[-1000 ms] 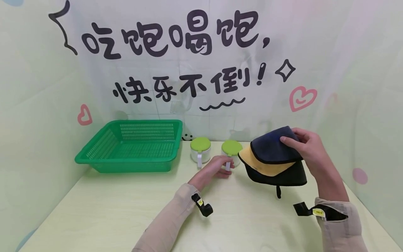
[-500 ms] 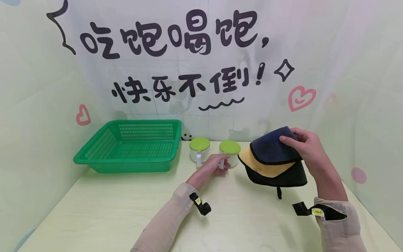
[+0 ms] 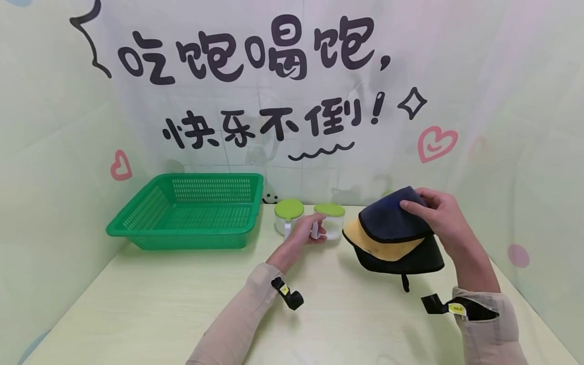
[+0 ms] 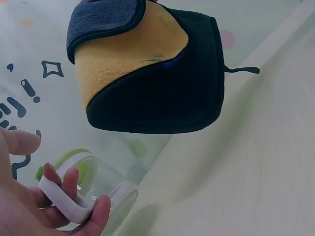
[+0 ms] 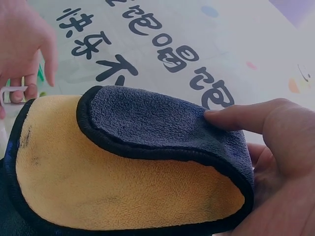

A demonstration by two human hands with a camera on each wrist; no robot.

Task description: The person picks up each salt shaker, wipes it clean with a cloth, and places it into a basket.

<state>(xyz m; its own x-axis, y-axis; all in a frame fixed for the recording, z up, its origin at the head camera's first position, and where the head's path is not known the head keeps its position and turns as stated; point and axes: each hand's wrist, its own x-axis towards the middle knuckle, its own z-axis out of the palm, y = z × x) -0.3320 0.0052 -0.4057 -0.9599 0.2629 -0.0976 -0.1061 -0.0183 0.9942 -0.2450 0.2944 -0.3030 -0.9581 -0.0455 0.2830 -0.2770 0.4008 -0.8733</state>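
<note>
My left hand [image 3: 304,231] grips the white handle [image 4: 64,201] of a clear seasoning jar with a green lid [image 3: 329,210], fingers curled through the handle. The jar's clear body [image 4: 112,184] tilts in the left wrist view. My right hand [image 3: 441,213] pinches a folded cloth [image 3: 392,218] at its upper right corner, thumb on the navy face. This towelling cloth, navy on one side and yellow on the other with black edging, hangs over the table, its small loop [image 4: 243,70] dangling. A few dark marks show on the yellow side [image 5: 74,167].
A second green-lidded jar [image 3: 289,209] stands just left of my left hand. Farther left is a green plastic basket [image 3: 182,242] with slotted sides. A printed curtain [image 3: 274,91] with writing closes off the back of the pale table [image 3: 319,314].
My left hand has closed round the jar's handle, and the jar has shifted slightly left and tipped. The right hand and its cloth have moved only a little, left and down.
</note>
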